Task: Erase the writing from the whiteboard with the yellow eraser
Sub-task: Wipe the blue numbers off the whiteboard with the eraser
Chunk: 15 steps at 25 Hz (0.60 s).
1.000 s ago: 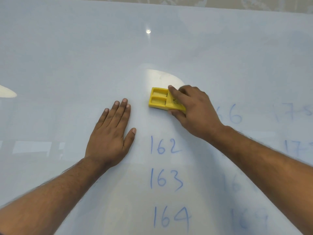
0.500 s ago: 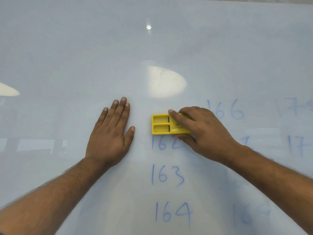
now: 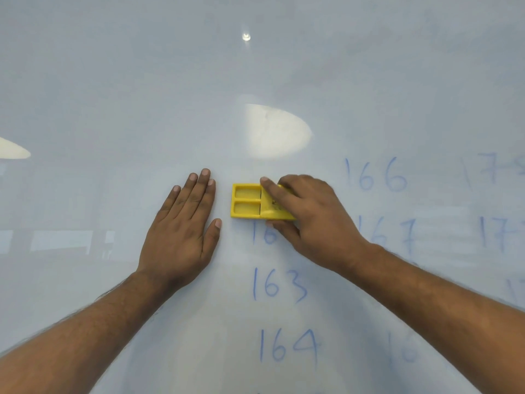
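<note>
The whiteboard (image 3: 113,95) fills the view. My right hand (image 3: 309,220) grips the yellow eraser (image 3: 246,204) and presses it flat on the board, just above the blue number 162 (image 3: 262,234), whose last digit my hand hides. Below it stand 163 (image 3: 279,284) and 164 (image 3: 288,348). To the right are 166 (image 3: 375,174) and 167 (image 3: 395,237), with fainter numbers at the right edge. My left hand (image 3: 181,231) lies flat and open on the board, left of the eraser, with a small gap between them.
A bright oval light reflection (image 3: 277,132) sits on the board above the eraser, and a small one (image 3: 246,37) higher up. Smeared blue ink (image 3: 403,351) shows at the lower right under my right forearm.
My right hand has slid the eraser down from higher on the board onto the top of 162. It is straightened to level. The left hand has stayed in place.
</note>
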Available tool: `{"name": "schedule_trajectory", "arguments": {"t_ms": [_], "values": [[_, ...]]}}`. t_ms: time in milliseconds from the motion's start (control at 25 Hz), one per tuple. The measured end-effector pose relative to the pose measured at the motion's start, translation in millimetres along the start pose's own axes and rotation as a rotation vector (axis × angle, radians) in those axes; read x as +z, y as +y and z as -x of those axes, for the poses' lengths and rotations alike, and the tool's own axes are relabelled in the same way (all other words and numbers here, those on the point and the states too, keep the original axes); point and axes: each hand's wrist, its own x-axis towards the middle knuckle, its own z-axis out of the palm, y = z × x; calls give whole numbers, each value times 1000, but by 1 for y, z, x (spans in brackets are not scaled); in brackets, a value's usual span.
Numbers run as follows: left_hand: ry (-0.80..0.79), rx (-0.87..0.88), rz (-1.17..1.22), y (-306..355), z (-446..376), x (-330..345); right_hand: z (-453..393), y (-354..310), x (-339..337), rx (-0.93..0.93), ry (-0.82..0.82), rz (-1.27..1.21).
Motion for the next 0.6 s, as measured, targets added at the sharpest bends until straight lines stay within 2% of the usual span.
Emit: {"name": "schedule_trajectory", "arguments": {"t_ms": [360,600], "values": [[-18,-7,3,3,18,0,53,6,-19,-118,-135,50],[-39,-4,9,6,27,0,18,18,-13,94,6,29]]}}
